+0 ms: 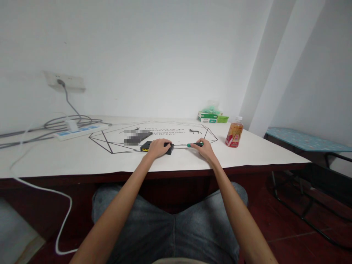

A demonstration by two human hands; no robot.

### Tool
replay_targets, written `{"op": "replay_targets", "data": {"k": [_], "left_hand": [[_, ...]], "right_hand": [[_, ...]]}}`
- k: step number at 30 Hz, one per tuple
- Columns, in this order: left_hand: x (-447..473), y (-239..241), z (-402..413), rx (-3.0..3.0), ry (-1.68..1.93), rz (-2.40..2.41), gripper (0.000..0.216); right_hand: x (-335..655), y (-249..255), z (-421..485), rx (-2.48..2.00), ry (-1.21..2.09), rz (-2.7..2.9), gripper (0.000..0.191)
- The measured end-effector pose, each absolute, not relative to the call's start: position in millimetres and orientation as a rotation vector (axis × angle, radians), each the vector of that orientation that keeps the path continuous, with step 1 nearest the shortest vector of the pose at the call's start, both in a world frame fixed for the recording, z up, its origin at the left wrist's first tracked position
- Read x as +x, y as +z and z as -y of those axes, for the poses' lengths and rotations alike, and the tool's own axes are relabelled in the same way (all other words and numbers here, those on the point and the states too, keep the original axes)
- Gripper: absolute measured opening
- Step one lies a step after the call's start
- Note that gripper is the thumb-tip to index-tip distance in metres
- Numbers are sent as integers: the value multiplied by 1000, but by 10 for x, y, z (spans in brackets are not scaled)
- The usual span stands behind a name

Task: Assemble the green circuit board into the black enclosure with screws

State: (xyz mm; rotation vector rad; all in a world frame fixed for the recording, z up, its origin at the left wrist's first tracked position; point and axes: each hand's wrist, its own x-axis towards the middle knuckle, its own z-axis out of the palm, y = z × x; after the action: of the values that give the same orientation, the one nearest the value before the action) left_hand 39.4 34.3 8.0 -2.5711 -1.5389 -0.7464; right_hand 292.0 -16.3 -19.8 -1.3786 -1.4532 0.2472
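Note:
My left hand (158, 147) lies over a small black box (170, 148) with a yellow port on its left end, fingers curled on top of it. To its right, my right hand (204, 147) is closed round a green-handled tool (193, 145) that lies low on the white table (82, 159). A dark flat device (143, 136) rests just behind the box.
A white power strip (79, 132) with grey cables sits at the back left, plugged to a wall socket (64, 82). A drink bottle (234, 134) stands at the right, green boxes (212, 117) behind it. A blue-topped ironing board (305, 141) stands to the right.

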Motion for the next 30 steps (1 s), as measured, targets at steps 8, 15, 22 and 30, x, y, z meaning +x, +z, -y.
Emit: {"op": "replay_targets", "data": {"k": [8, 15, 22, 30], "left_hand": [[401, 105, -312, -2576, -754, 1547, 36], [404, 105, -308, -2570, -736, 1562, 37], [404, 109, -306, -2570, -747, 1559, 36], [391, 100, -318, -2584, -753, 1557, 36]], "right_hand": [[2887, -175, 190, -1431, 166, 1516, 40], [2908, -194, 167, -1441, 129, 1497, 42], [2867, -140, 227, -1460, 106, 1547, 48], [2906, -200, 177, -1336, 259, 1452, 40]]}}
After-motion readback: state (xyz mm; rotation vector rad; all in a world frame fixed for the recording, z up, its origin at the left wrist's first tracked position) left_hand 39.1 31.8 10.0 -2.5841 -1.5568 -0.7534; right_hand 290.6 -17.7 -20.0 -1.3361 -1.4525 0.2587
